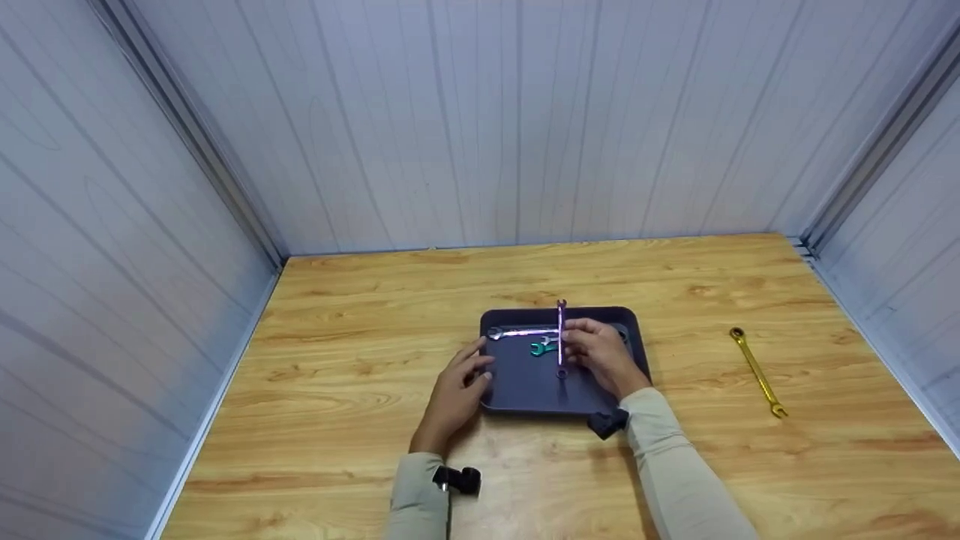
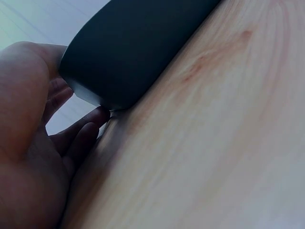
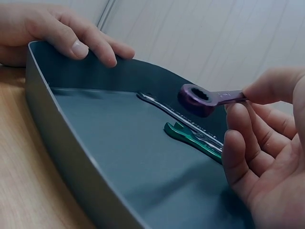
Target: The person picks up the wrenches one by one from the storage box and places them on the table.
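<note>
My right hand [image 1: 602, 356] pinches a purple combination wrench [image 1: 561, 337] between thumb and fingers, above the black tray [image 1: 517, 401]. Its ring end points toward the right wrist camera. At the tray's left side, my left hand [image 1: 456, 390] grips the wall; thumb and fingers hook over the rim in the right wrist view, while other fingers touch the outside in the left wrist view. Inside the tray lie a long silver wrench [image 1: 517, 331], a green wrench [image 1: 537, 349] and a small silver wrench [image 1: 547, 340], partly hidden by the right hand.
A yellow combination wrench [image 1: 757, 371] lies on the wooden table [image 1: 360, 360] to the right of the tray. Pale panel walls [image 1: 480, 127] stand behind the table and on both sides. Black wrist cameras are strapped over both sleeves.
</note>
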`<state>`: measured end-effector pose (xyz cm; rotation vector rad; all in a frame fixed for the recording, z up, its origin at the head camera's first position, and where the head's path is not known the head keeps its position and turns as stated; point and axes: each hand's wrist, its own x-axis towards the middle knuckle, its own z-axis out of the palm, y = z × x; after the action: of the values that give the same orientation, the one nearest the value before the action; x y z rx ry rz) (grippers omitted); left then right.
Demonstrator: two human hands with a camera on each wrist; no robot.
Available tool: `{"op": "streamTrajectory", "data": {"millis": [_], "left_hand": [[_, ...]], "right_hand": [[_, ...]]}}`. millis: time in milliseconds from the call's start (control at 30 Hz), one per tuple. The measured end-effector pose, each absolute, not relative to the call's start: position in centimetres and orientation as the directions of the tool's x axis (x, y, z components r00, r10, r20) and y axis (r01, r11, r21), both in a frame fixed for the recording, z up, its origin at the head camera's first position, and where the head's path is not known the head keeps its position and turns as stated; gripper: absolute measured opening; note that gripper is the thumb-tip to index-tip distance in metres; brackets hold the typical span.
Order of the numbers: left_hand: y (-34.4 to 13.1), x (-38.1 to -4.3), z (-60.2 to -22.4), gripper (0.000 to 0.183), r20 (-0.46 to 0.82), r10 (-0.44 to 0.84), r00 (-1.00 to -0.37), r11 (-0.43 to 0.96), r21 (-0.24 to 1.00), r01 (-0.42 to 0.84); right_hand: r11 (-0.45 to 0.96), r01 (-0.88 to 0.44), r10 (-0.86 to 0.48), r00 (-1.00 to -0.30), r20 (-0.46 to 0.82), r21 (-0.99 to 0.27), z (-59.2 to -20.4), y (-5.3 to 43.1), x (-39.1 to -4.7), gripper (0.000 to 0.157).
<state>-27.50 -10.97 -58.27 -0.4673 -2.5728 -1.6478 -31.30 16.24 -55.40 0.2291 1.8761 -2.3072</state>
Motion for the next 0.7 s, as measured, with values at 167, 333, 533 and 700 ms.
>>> {"op": "streamTrajectory", "data": {"millis": [167, 333, 533, 700], "left_hand": [[-11.13, -27.42, -58.3, 0.028, 0.191, 0.214, -0.958, 0.384, 0.886, 0.262], [-11.09, -27.54, -58.62, 0.027, 0.212, 0.221, -0.952, 0.382, 0.879, 0.285], [-10.92, -27.36, -58.73, 0.028, 0.22, 0.227, -0.949, 0.38, 0.877, 0.295], [-10.82, -27.27, -58.59, 0.028, 0.243, 0.24, -0.94, 0.368, 0.873, 0.319]], "right_hand": [[-0.217, 0.221, -0.041, -0.975, -0.218, -0.951, -55.37, 16.0, -31.33, 0.012], [-0.212, 0.223, -0.042, -0.975, -0.219, -0.952, -55.13, 16.1, -31.28, 0.011], [-0.205, 0.235, -0.052, -0.972, -0.229, -0.95, -55.15, 16.27, -31.13, 0.012], [-0.203, 0.26, -0.043, -0.965, -0.257, -0.944, -55.37, 16.51, -31.19, 0.01]]}}
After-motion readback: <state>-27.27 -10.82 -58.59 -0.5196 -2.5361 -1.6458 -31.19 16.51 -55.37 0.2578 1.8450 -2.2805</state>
